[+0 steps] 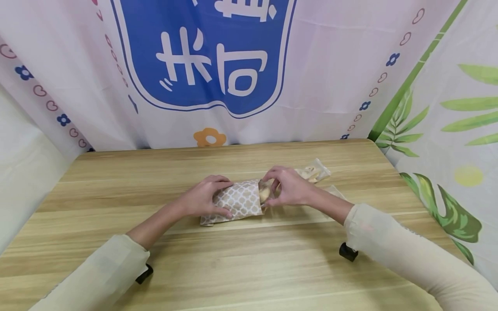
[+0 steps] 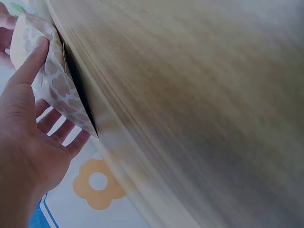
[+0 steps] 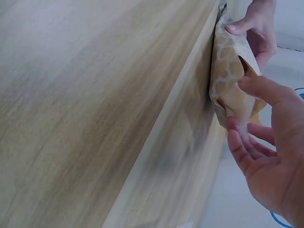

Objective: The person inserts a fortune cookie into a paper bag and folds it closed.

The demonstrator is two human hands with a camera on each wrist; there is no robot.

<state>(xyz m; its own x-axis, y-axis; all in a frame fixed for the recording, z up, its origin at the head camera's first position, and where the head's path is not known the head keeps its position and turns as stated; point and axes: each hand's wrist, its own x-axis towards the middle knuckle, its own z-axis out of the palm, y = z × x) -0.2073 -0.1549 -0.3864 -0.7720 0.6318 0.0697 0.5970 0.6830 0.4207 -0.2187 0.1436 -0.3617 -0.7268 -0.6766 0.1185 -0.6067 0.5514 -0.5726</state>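
Note:
A tan paper bag with a white lattice pattern [image 1: 240, 199] lies on the table, its mouth toward the right. My left hand [image 1: 206, 196] holds it by the closed end, the thumb along the near side and the fingers round the far side; the left wrist view shows this thumb on top of the paper [image 2: 59, 88]. At the mouth, my right hand [image 1: 289, 186] pinches the end of a clear packet with pale contents [image 1: 265, 192], which sits partly inside the bag. In the right wrist view, thumb and fingertips are at the bag's open end [image 3: 228, 61].
Behind the right hand lies another clear packet with pale pieces [image 1: 313, 171]. A small piece of clear film [image 1: 335, 192] is beside the right forearm. The wooden table [image 1: 233, 268] ends at a printed curtain [image 1: 330, 86] at the back.

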